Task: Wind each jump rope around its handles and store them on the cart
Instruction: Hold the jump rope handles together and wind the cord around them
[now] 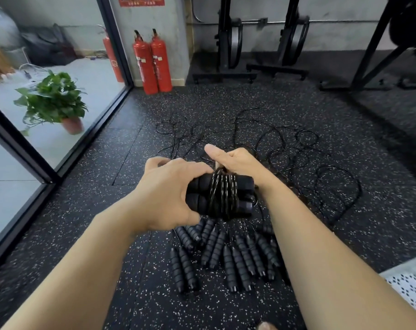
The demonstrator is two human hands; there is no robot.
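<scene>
we hold one rope as a bundle (222, 196): two foam handles (198, 184) side by side, with several turns of thin cord (216, 184) across their middle. the bundle is in the air, directly above the pile (226, 253) of unwound handles on the floor (135, 270).

the left hand (169, 191) grips the left ends of both handles, its fingers (155, 163) curled round them. the right hand (236, 160) sits at the far top edge of the bundle, where the turns run up into it. its thumb (211, 150) sticks out straight. the other fingers are hidden behind the bundle, so we cannot tell whether they pinch the cord or lie loose.

handling, as we judge it:
- the bundle is light.
- the ribbed foam is soft and gives good grip, so we take hold at the handle ends, clear of the turns.
- the cord looks thin, smooth and springy. it will tend to slip and uncoil unless the last turn is pulled taut and tucked.
- winding looks nearly done on this rope.

loose cords (297, 158) trail beyond the pile and may snag one another when the next rope is lifted. the cart is not in view.
</scene>
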